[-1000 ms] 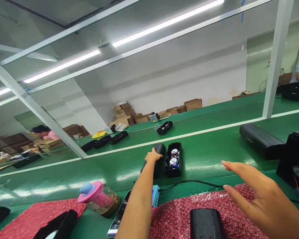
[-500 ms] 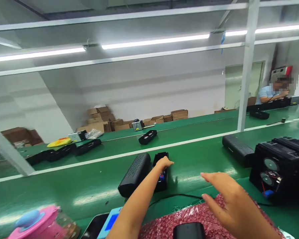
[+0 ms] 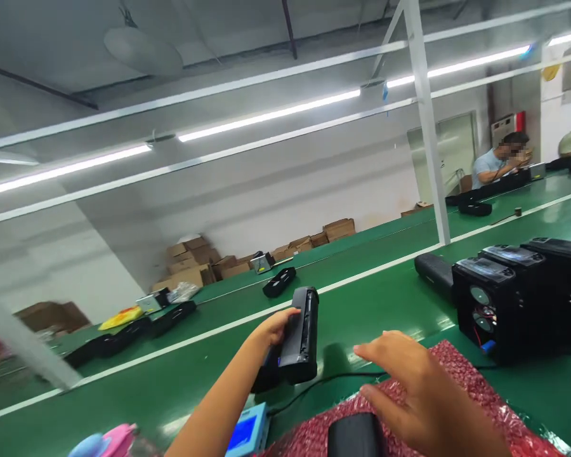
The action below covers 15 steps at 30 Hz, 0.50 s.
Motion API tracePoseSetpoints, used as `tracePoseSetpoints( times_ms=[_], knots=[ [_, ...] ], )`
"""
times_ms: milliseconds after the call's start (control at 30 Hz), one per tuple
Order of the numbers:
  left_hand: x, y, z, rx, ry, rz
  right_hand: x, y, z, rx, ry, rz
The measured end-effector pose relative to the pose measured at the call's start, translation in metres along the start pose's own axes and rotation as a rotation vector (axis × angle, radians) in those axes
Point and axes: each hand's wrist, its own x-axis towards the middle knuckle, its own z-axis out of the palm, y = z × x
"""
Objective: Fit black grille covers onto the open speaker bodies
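Near the middle of the green table, my left hand (image 3: 275, 325) grips a long black casing (image 3: 303, 336) by its left side. The casing is tilted up, and part of another black piece shows beneath it at the lower left. My right hand (image 3: 400, 381) is held above pink bubble wrap (image 3: 445, 374), its thumb and fingers apart and nothing in it. Just left of that hand, a black rounded object (image 3: 354, 437) lies on the bubble wrap at the bottom edge.
Black speaker boxes (image 3: 485, 311) with round drivers stand at the right, beside a black casing (image 3: 433, 273). A blue device (image 3: 250, 431) with a cable lies at the bottom. A white post (image 3: 426, 120) rises behind the table. Two people sit at the far right.
The view has shifted and tilted. My left hand has gone from reaching over the open black piece to holding a casing tilted up. My right hand is still open over the wrap.
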Motion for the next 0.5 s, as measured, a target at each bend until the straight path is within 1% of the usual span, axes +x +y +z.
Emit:
tracePoseSetpoints(
  times_ms=[67,167,267,367,433,500],
  knots=[
    [-0.030,-0.011,-0.002,-0.101,-0.016,-0.009,-0.003,-0.006,-0.009,0.020,0.016,-0.052],
    [-0.086,-0.041,0.001,-0.205,0.015,-0.056,-0.009,-0.010,-0.020,0.022,0.032,-0.090],
    [-0.151,-0.079,0.013,-0.253,0.017,-0.103,-0.016,-0.006,-0.028,0.010,0.020,-0.116],
    [-0.210,-0.118,0.029,-0.294,-0.051,-0.092,-0.021,0.000,-0.035,0.025,0.032,-0.131],
    [-0.238,-0.141,0.037,-0.371,-0.112,-0.143,-0.025,0.001,-0.039,0.040,0.058,-0.126],
    [-0.255,-0.161,0.042,-0.478,-0.174,-0.212,-0.032,-0.003,-0.042,0.033,0.101,-0.123]
  ],
)
